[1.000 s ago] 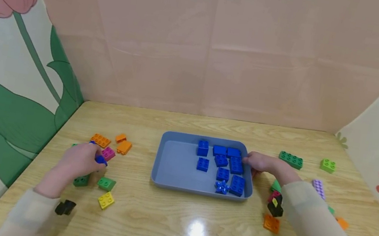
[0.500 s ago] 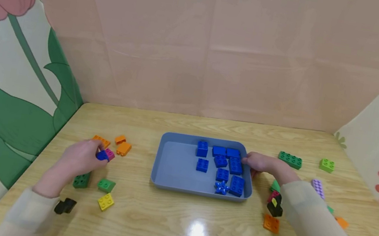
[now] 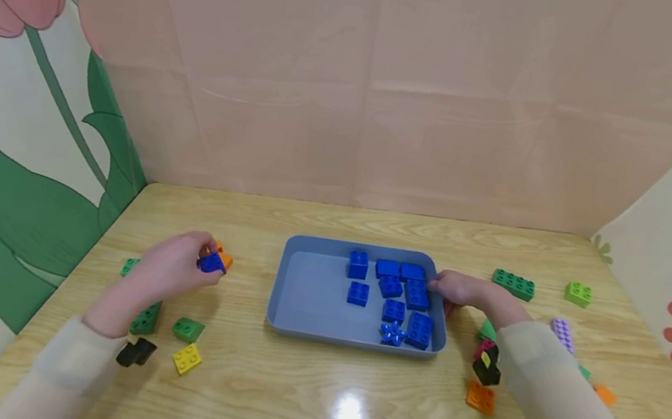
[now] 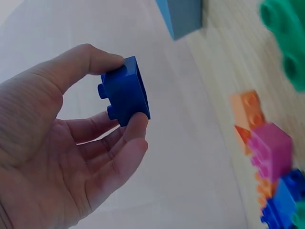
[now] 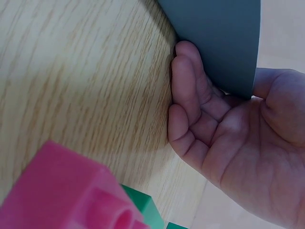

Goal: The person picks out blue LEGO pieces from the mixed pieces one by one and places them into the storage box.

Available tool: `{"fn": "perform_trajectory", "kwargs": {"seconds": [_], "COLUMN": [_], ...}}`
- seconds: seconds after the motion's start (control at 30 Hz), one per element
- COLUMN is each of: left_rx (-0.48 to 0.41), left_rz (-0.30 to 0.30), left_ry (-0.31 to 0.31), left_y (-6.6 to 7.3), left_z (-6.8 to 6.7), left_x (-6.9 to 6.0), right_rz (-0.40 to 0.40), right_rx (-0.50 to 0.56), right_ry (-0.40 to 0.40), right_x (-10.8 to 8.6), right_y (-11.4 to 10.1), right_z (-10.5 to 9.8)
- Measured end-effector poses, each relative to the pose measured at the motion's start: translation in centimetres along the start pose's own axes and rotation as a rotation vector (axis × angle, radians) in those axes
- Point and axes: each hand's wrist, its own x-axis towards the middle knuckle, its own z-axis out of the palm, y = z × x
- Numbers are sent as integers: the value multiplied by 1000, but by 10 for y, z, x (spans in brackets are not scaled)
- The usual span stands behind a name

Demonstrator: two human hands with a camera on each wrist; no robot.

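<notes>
My left hand (image 3: pixel 174 265) pinches a blue toy brick (image 4: pixel 125 93) between thumb and fingertips, above the table. In the left wrist view the brick is tilted, its studs facing the palm. A grey-blue tray (image 3: pixel 306 297) stands mid-table, holding several blue bricks (image 3: pixel 418 294) and a blue star-shaped piece (image 3: pixel 392 334), mostly on its right side. My right hand (image 3: pixel 464 289) grips the tray's right wall, the thumb at the rim and the fingers curled outside, low by the tabletop. In the right wrist view the tray wall (image 5: pixel 219 43) hides part of the thumb.
On the left lie a green brick (image 3: pixel 187 329), a yellow brick (image 3: pixel 187 359) and orange pieces (image 3: pixel 225 261); the left arm hides others. At right are a long green brick (image 3: pixel 513 284), a lime brick (image 3: pixel 578 294), a purple piece (image 3: pixel 563 334) and an orange piece (image 3: pixel 481 398).
My left hand has lifted the blue brick and carried it rightward, over the orange pieces. The right hand has stayed at the tray's right wall.
</notes>
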Motion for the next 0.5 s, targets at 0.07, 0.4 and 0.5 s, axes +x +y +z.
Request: {"fn": "perform_trajectory", "kwargs": {"seconds": [0.07, 0.4, 0.5], "left_rx": [7, 66, 89], "left_rz": [23, 175, 252], "left_ry": [-1, 0, 6], "left_y": [7, 46, 58], "left_z": [-1, -3, -1], "left_x": [4, 28, 35], "right_rz": [2, -7, -6], "right_rx": [2, 13, 13], "right_ry": [-4, -24, -23], "right_x": [0, 1, 1], "right_y": [0, 0, 1], "right_z": [0, -1, -2]}}
